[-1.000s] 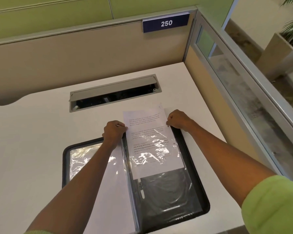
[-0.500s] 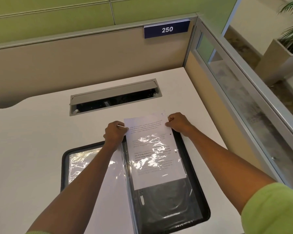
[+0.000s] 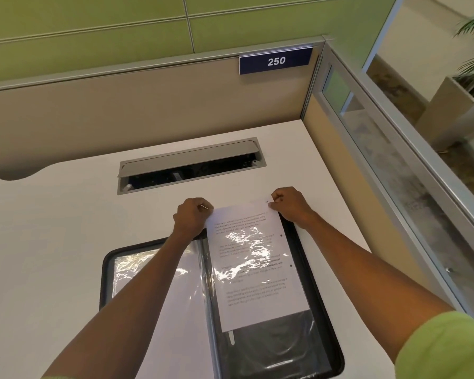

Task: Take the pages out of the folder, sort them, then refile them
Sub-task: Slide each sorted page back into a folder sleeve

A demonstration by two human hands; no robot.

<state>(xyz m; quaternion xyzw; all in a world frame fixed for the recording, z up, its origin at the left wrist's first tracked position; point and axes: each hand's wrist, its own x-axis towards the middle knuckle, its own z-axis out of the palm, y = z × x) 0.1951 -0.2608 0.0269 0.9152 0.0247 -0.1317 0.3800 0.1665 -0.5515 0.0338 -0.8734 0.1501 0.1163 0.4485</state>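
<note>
Open display folder (image 3: 103,283) lies flat at the counter's (image 3: 52,242) near edge, right of centre. A printed page (image 3: 255,269) sits partway in the right-hand clear sleeve (image 3: 279,343). Its top sticks out past the folder's far rim, toward the cable hatch (image 3: 192,162).

Right hand (image 3: 288,206) pinches the top right corner. Left hand (image 3: 192,217), fingers curled, pinches at the top left corner; paper or sleeve lip, cannot tell.

Judgement: one sheet is in transit through the sleeve mouth; a still doesn't show the direction. The next move needs an even, straight slide with both corners level, or the film will grab and buckle the sheet.
</note>
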